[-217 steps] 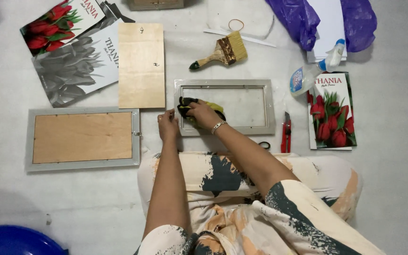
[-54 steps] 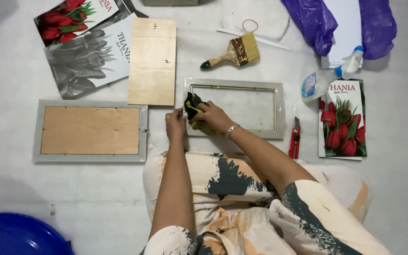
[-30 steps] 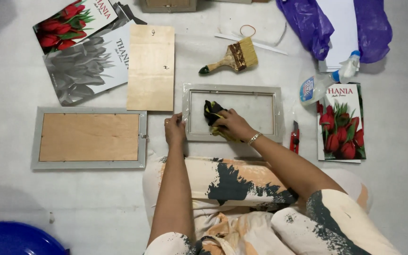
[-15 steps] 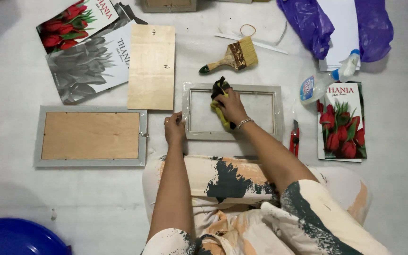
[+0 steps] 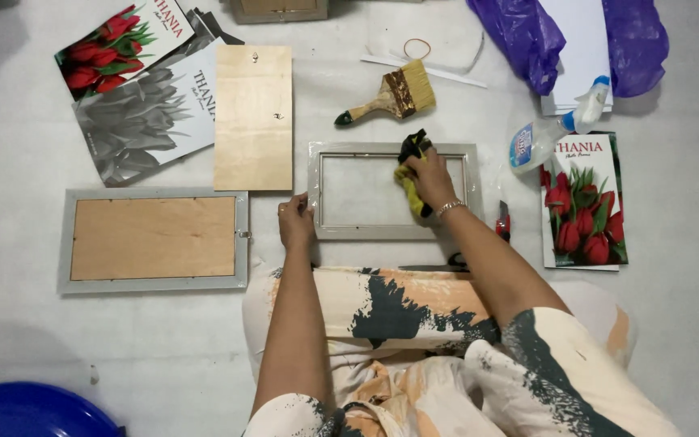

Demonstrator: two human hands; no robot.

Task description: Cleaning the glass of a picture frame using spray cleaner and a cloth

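Setting: informal home framing workspace, work laid out on the floor (image 5: 673, 291).
Evidence, stock: grey picture frames (image 5: 154, 240), loose plywood backing board (image 5: 253, 117), tulip prints (image 5: 582, 202).
Evidence, tools: paintbrush (image 5: 388, 93), spray bottle (image 5: 556, 125), red utility knife (image 5: 502, 223).

Bare floor (image 5: 163, 340) leftward; brush (image 5: 386, 89), bottle (image 5: 545, 129), cutter (image 5: 502, 220) crowding frame (image 5: 317, 190).

Cream garment with dark and orange splashes; bracelet (image 5: 449, 209) on right wrist.
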